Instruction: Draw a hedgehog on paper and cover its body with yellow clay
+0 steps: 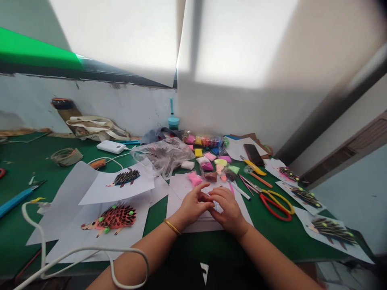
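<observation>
My left hand (193, 204) and my right hand (229, 210) meet at the fingertips above a stack of white paper (174, 197). Both have their fingers curled and pressed together. Whatever they pinch, if anything, is too small or hidden to name. A few blue lines show on the paper between them. Just beyond the fingers lie a pink lump of modelling clay (194, 178) and a brown lump of clay (210, 176). A white marker (242, 191) rests beside my right hand, with red and yellow handled scissors (275, 206) farther right.
Paper sheets with clay hedgehogs (117, 219) lie at left and right. A white cable (90, 250) loops past my left forearm. Behind are a plastic bag (165, 155), several clay packets (207, 166), a yellow cutter (254, 167), a phone (253, 154) and a power bank (111, 147).
</observation>
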Demonstrator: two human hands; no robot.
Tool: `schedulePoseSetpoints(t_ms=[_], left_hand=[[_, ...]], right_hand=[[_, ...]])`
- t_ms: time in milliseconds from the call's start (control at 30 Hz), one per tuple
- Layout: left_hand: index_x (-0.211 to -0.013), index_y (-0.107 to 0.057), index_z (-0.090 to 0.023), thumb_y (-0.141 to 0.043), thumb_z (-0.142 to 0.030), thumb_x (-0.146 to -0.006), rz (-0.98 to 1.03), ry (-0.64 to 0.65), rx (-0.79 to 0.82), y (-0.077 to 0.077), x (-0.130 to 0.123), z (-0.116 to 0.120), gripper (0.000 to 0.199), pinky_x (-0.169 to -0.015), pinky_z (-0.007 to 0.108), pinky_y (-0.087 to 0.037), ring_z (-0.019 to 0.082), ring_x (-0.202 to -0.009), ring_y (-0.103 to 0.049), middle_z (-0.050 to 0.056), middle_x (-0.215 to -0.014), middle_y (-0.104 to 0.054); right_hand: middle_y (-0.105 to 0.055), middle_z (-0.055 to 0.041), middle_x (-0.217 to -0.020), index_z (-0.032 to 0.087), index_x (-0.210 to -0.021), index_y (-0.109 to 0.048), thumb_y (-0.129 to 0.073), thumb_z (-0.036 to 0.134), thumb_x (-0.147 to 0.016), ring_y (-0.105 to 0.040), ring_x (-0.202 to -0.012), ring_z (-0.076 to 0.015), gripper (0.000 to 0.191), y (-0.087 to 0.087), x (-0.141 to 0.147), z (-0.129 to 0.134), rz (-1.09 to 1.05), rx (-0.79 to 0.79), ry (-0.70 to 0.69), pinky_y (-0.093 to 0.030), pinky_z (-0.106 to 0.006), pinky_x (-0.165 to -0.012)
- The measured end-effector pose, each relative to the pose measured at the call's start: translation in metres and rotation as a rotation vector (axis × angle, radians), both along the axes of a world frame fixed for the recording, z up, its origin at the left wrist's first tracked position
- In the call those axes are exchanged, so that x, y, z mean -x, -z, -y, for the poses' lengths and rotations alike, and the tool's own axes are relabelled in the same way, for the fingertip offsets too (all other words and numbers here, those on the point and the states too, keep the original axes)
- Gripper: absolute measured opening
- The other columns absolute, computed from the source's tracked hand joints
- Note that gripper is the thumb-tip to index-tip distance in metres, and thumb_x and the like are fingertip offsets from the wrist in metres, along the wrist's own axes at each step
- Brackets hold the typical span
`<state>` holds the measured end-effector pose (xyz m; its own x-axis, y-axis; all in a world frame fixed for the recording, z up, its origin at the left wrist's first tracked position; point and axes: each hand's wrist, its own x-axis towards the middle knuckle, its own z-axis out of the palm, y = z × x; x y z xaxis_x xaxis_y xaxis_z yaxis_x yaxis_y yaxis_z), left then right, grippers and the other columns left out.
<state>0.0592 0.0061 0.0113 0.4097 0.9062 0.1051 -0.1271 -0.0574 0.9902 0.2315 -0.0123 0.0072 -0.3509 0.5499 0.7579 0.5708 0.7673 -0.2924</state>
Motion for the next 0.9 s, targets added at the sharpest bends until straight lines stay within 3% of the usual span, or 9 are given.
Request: schedulePoseSetpoints(t_ms=[333,500,667,900], left_hand=[[-0.129,-0.050,-0.016,-0.070,-0.040,-0.081,0.040,0.009,0.039,-0.0063,0.0007,0.0015,0.057,-0.078,0.035,-0.052,0.023,-0.085,-0.069,0.006,-0.084,-0.071],[-0.131,-0.047,-0.016,-0.079,-0.032,-0.072,0.118,0.051,0.097,-0.0030,-0.0001,0.0001,0.069,-0.077,0.034,-0.051,0.021,-0.086,-0.067,0.006,-0.089,-0.070],[-0.127,-0.050,-0.017,-0.078,-0.022,-0.070,0.094,-0.008,0.003,-0.0046,-0.0003,-0.0004,0.064,-0.070,0.028,-0.047,0.014,-0.073,-0.058,-0.002,-0.076,-0.059],[-0.127,-0.049,-0.017,-0.068,-0.030,-0.080,0.086,-0.039,-0.021,-0.0081,0.0012,0.0009,0.051,-0.077,0.030,-0.047,0.016,-0.082,-0.060,0.002,-0.086,-0.062]], right_hand=[[-0.064,-0.0084,-0.109,0.023,-0.107,-0.062,-0.065,0.018,-0.083,-0.057,-0.106,-0.0261,0.024,-0.0038,-0.0030,-0.0002,-0.006,0.044,-0.003,-0.047,-0.049,-0.094],[-0.064,-0.0083,-0.109,0.024,-0.109,-0.061,-0.065,0.018,-0.084,-0.057,-0.106,-0.0258,0.026,-0.0021,-0.0028,-0.0014,-0.020,0.036,-0.002,-0.047,-0.048,-0.093],[-0.064,-0.0084,-0.108,0.024,-0.110,-0.061,-0.066,0.021,-0.085,-0.057,-0.105,-0.0259,0.026,-0.0018,-0.0026,-0.0015,-0.022,0.047,0.005,-0.048,-0.048,-0.093],[-0.063,-0.0092,-0.111,0.024,-0.115,-0.059,-0.067,0.026,-0.085,-0.056,-0.107,-0.0275,0.031,-0.0015,-0.0052,-0.0016,0.010,0.071,0.010,-0.047,-0.050,-0.094]])
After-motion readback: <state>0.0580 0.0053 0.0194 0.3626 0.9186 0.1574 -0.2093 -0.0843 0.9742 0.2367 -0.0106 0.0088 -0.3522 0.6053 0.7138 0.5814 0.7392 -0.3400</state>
